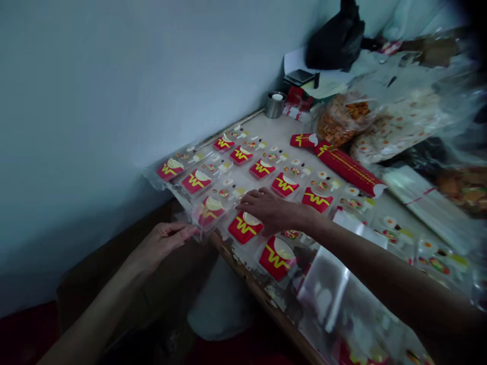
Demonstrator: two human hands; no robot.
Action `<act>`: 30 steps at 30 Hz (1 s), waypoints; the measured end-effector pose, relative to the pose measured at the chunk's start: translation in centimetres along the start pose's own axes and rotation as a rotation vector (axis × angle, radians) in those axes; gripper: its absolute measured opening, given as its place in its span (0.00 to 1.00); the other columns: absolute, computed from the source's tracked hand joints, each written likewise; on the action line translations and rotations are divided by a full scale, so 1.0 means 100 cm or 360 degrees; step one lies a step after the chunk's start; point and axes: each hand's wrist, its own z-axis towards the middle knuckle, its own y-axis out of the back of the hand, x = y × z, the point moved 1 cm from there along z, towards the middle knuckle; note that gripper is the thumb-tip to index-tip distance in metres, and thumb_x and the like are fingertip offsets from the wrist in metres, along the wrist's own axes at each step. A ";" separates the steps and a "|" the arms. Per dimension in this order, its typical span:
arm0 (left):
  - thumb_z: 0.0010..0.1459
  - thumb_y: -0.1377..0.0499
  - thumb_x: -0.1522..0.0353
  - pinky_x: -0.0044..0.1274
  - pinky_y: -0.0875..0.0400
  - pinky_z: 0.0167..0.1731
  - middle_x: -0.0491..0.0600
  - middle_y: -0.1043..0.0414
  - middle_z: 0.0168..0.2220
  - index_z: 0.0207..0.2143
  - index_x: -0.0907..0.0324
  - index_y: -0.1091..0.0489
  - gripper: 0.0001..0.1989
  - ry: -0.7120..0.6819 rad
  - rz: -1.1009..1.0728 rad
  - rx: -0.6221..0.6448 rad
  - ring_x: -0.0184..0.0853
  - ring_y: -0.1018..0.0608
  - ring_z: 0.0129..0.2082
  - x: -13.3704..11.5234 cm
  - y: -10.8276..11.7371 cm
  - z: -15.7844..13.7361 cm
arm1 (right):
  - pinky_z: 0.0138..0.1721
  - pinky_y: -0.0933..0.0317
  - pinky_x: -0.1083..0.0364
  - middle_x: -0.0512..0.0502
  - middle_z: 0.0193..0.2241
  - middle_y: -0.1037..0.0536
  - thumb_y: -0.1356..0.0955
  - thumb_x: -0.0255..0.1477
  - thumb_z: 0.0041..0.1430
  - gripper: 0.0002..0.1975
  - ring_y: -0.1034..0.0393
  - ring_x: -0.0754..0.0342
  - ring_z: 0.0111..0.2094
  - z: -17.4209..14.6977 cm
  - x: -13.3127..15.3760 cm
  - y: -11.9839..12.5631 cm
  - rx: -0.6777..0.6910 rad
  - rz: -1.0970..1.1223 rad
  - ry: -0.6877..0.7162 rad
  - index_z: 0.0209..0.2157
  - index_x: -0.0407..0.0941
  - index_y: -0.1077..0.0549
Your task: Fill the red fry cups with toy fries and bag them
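The table (279, 133) bears clear packets (262, 169), stacked red cartons (346, 169) and a metal cup (274, 107).

The broadest way in is from above, over the flat rows of clear packets (196, 181) beyond the right hand (266, 208), as far as the wall (152, 76), which closes off that side. A bare strip of the surface (281, 134) runs between those rows and the red cartons (348, 170), with the metal cup (274, 105) at its far end. Past the cartons, the snack bag (338, 121) and the bundle of clear sleeves (426, 195) stand in the way. The right forearm (361, 248) bars a low pass across the rows, and the left hand (163, 241) blocks one packet's corner at the near edge
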 end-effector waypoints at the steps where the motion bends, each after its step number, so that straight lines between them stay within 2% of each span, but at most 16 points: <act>1: 0.51 0.33 0.54 0.21 0.33 0.31 0.47 0.22 0.31 0.33 0.56 0.18 0.15 -0.0050 -0.0033 -0.0055 0.33 0.26 0.30 -0.001 -0.001 0.000 | 0.57 0.43 0.42 0.40 0.57 0.28 0.21 0.30 0.35 0.45 0.35 0.37 0.56 0.003 -0.001 -0.003 -0.0003 0.0000 -0.0013 0.59 0.51 0.31; 3: 0.48 0.31 0.57 0.23 0.32 0.37 0.47 0.22 0.32 0.29 0.56 0.19 0.12 -0.0136 -0.0096 -0.0156 0.34 0.25 0.34 -0.003 -0.003 0.000 | 0.56 0.43 0.42 0.39 0.57 0.28 0.20 0.29 0.33 0.48 0.34 0.38 0.55 0.008 -0.002 -0.008 0.0043 0.0007 -0.0033 0.60 0.50 0.32; 7: 0.40 0.27 0.60 0.23 0.33 0.32 0.45 0.27 0.24 0.21 0.58 0.25 0.14 -0.0044 -0.0308 -0.0270 0.32 0.27 0.28 -0.001 -0.006 -0.004 | 0.62 0.50 0.37 0.39 0.59 0.29 0.21 0.32 0.38 0.48 0.36 0.39 0.58 0.005 -0.003 -0.004 0.0078 -0.0014 -0.0066 0.64 0.50 0.36; 9: 0.36 0.25 0.61 0.22 0.35 0.29 0.43 0.28 0.22 0.20 0.59 0.29 0.17 0.0049 -0.0381 -0.0349 0.31 0.28 0.25 0.003 -0.008 -0.007 | 0.64 0.53 0.36 0.39 0.60 0.31 0.22 0.34 0.42 0.49 0.37 0.39 0.61 -0.002 0.001 0.008 0.0015 -0.0004 -0.0107 0.66 0.52 0.40; 11: 0.34 0.24 0.60 0.22 0.37 0.27 0.43 0.28 0.22 0.21 0.59 0.30 0.19 0.0075 -0.0337 -0.0400 0.30 0.29 0.24 0.006 -0.010 -0.009 | 0.63 0.50 0.38 0.39 0.61 0.31 0.22 0.36 0.44 0.51 0.38 0.38 0.62 -0.009 0.008 0.026 -0.0108 0.0000 -0.0145 0.68 0.52 0.43; 15: 0.36 0.25 0.59 0.21 0.39 0.26 0.43 0.28 0.23 0.21 0.59 0.29 0.19 -0.0026 -0.0072 -0.0374 0.29 0.31 0.24 0.001 -0.019 -0.013 | 0.61 0.44 0.40 0.38 0.61 0.33 0.21 0.40 0.44 0.54 0.39 0.35 0.61 -0.013 0.029 0.061 -0.0383 -0.0132 -0.0258 0.70 0.50 0.46; 18: 0.37 0.25 0.60 0.21 0.40 0.25 0.42 0.30 0.22 0.20 0.59 0.31 0.19 -0.0057 0.0003 -0.0344 0.29 0.32 0.24 -0.007 -0.027 -0.018 | 0.59 0.44 0.38 0.38 0.61 0.33 0.21 0.43 0.44 0.55 0.40 0.33 0.60 -0.008 0.046 0.075 -0.0480 -0.0294 -0.0383 0.69 0.49 0.46; 21: 0.37 0.26 0.62 0.21 0.40 0.25 0.41 0.31 0.22 0.20 0.59 0.34 0.19 -0.0055 0.0033 -0.0271 0.29 0.33 0.24 -0.013 -0.033 -0.026 | 0.57 0.45 0.36 0.36 0.60 0.33 0.22 0.45 0.46 0.54 0.40 0.31 0.58 -0.003 0.064 0.080 -0.0545 -0.0420 -0.0482 0.69 0.49 0.47; 25: 0.38 0.26 0.61 0.21 0.41 0.25 0.41 0.32 0.22 0.20 0.59 0.35 0.20 -0.0058 0.0066 -0.0215 0.28 0.34 0.23 -0.016 -0.036 -0.035 | 0.57 0.47 0.36 0.36 0.57 0.32 0.22 0.43 0.48 0.52 0.40 0.32 0.57 -0.008 0.081 0.078 -0.0580 -0.0535 -0.0498 0.69 0.49 0.47; 30: 0.37 0.26 0.60 0.21 0.42 0.25 0.41 0.31 0.22 0.20 0.60 0.33 0.20 -0.0087 0.0176 -0.0166 0.28 0.34 0.23 -0.018 -0.031 -0.038 | 0.57 0.49 0.37 0.35 0.57 0.31 0.22 0.41 0.48 0.52 0.41 0.32 0.56 -0.028 0.084 0.066 -0.0545 -0.0621 -0.0565 0.69 0.47 0.47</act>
